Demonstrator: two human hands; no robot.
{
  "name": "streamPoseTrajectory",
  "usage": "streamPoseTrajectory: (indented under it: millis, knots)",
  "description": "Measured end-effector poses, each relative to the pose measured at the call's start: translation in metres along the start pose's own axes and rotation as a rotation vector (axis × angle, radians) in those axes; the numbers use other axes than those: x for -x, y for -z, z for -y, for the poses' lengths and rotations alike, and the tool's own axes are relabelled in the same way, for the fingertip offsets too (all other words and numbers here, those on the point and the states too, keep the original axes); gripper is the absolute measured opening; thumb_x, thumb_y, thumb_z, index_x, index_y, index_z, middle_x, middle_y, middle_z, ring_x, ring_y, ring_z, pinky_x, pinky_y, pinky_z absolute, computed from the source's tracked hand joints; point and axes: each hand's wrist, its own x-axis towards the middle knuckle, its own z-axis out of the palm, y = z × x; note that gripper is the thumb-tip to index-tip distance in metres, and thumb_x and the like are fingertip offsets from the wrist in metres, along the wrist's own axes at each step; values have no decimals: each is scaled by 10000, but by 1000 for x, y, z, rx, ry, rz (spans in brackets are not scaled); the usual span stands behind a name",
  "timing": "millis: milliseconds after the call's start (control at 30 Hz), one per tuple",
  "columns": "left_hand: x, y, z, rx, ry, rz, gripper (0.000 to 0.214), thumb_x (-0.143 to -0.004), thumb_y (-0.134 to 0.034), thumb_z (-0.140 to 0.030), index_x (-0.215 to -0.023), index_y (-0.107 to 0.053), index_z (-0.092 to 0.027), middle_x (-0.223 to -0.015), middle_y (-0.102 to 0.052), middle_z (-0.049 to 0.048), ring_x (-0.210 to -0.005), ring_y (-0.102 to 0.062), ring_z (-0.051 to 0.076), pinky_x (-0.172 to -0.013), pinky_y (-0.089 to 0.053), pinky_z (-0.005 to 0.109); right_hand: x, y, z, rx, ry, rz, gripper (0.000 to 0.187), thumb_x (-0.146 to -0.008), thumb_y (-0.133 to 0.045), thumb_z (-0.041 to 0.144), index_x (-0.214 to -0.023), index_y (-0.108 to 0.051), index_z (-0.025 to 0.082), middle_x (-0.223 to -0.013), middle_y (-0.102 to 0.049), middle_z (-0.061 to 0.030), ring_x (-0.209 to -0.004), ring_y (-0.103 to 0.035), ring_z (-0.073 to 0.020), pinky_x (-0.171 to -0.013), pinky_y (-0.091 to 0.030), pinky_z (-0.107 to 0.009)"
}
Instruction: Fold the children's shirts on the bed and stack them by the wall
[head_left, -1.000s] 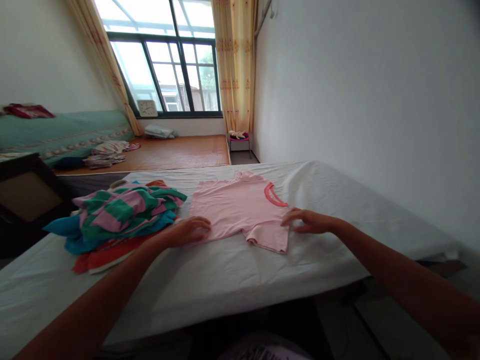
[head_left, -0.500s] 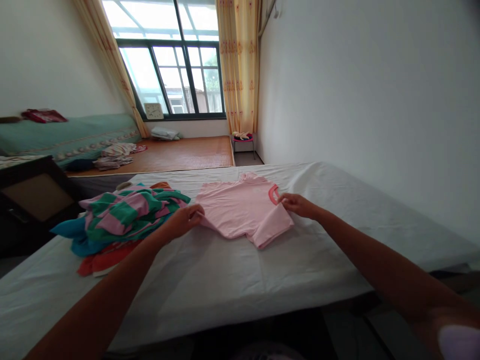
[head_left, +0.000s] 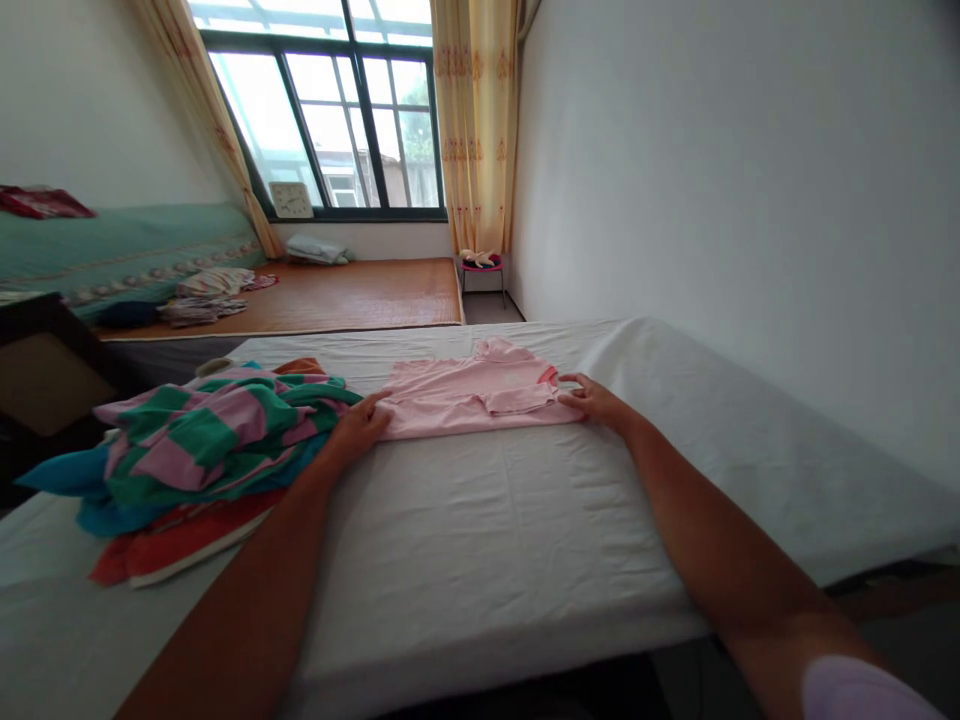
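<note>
A pink T-shirt (head_left: 465, 395) lies on the white bed sheet (head_left: 480, 540), its near half folded over onto the far half. My left hand (head_left: 360, 425) rests at the shirt's left end, fingers laid on the cloth. My right hand (head_left: 592, 397) presses on the shirt's right end by the darker pink collar, fingers stretched out flat. Neither hand lifts the shirt off the sheet.
A pile of clothes (head_left: 202, 445), striped green and pink on top with blue and orange beneath, lies left of the shirt. Beyond the bed are a bamboo-mat platform (head_left: 315, 295), a green-covered bed (head_left: 112, 250), a window and a small pink stool (head_left: 480, 265). A white wall runs along the right.
Both hands carried the shirt's near edge away from me and laid it over the far half. The shirt went from flat and open to folded lengthwise.
</note>
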Motion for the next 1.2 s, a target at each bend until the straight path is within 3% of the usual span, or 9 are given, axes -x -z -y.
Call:
streamPoseTrajectory:
  millis: [100, 233, 367, 500, 567, 767, 933, 1100, 1200]
  knots:
    - [-1, 1, -7, -48, -23, 20, 537, -745, -496, -440, -1153, -670, -138, -784, -673, 19, -691, -566, 168, -643, -442, 249, 3, 2, 7, 82, 72, 21, 487, -713, -669, 505, -1058, -623, 165, -594, -521, 57, -512, -393, -82, -502, -298, -203]
    - [-2, 1, -16, -73, 6, -16, 497, -739, -475, -419, -1077, -711, -142, -910, -721, 58, -762, -604, 199, -706, -469, 273, 9, 17, 17, 74, 106, 53, 399, -734, -651, 491, -923, -648, 140, -608, -503, 47, -528, -386, -76, -501, -290, -205]
    - [0, 4, -20, -80, 9, 164, 473, -693, -527, -442, -996, -739, -146, -852, -725, 47, -659, -585, 181, -634, -460, 261, 16, 36, 13, 220, 36, 220, 339, -716, -679, 441, -893, -659, 152, -627, -553, 29, -509, -406, -80, -491, -320, -208]
    - [3, 5, -21, -92, 11, 205, 475, -691, -545, -443, -993, -744, -135, -727, -697, 38, -650, -584, 190, -615, -445, 256, 13, 33, 8, 423, 184, 71, 372, -682, -699, 315, -1031, -678, 189, -1009, -634, -52, -625, -528, -103, -620, -458, -251]
    - [3, 4, -22, -96, 17, 194, 466, -688, -552, -446, -976, -748, -137, -657, -667, 28, -643, -580, 192, -593, -435, 250, 10, 26, 8, 488, 289, 84, 392, -699, -682, 265, -1087, -684, 214, -1108, -598, -70, -685, -560, -111, -694, -483, -266]
    - [5, 5, -26, -99, 28, 189, 478, -686, -552, -467, -962, -749, -129, -595, -617, 16, -601, -558, 176, -565, -422, 244, 1, 10, 4, 525, 369, 83, 207, -790, -610, 301, -914, -746, 207, -970, -642, -69, -777, -582, -152, -738, -470, -270]
    - [4, 3, -26, -106, 35, 196, 458, -696, -556, -459, -960, -748, -138, -609, -619, 14, -595, -560, 174, -572, -428, 247, -2, 2, 3, 590, 339, 15, 258, -812, -584, 391, -834, -738, 185, -828, -664, -46, -674, -541, -142, -675, -444, -259]
    - [4, 6, -22, -157, 19, 218, 431, -730, -529, -425, -985, -742, -151, -599, -616, 14, -678, -602, 206, -636, -471, 265, 0, 10, 5, 649, 303, 87, 276, -752, -544, 166, -916, -758, 225, -905, -704, -28, -758, -596, -157, -752, -463, -267]
    - [4, 6, -25, -288, -34, 162, 381, -748, -520, -354, -1000, -739, -169, -812, -683, 56, -838, -631, 239, -776, -499, 309, 1, 14, 11, 776, 303, -30, 372, -745, -478, 68, -923, -760, 233, -1012, -712, -44, -928, -610, -200, -903, -441, -327]
